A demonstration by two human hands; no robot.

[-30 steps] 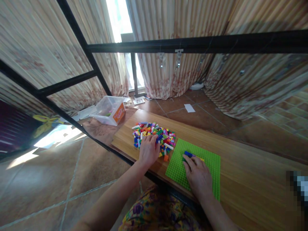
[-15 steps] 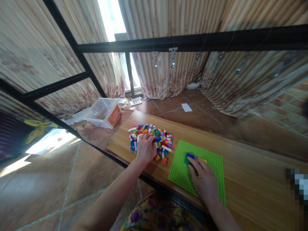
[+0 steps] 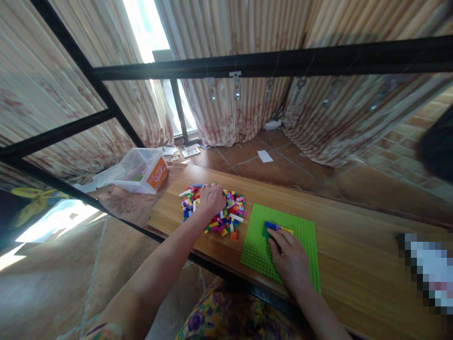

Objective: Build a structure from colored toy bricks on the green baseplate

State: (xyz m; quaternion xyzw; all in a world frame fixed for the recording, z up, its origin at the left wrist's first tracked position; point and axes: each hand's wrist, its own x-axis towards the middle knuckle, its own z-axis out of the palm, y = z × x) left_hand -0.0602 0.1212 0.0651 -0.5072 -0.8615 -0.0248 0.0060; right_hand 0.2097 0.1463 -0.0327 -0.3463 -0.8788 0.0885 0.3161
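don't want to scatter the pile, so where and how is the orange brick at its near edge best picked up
I'd pinch the orange brick by its left and right sides, coming down from the near side. It sits at the outer edge of the pile, with bare table in front, while other bricks lie just beyond it.

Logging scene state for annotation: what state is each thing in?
Left hand: over the pile, fingertips down; grip unclear
Right hand: fingers at the brick row; grip unclear
Brick pile: loose, heaped
Brick row: on the baseplate, partly covered
Green baseplate: flat, studs up
Clear box: open, some pieces inside
Curtains: hanging, bright gap between them
White paper: flat on floor
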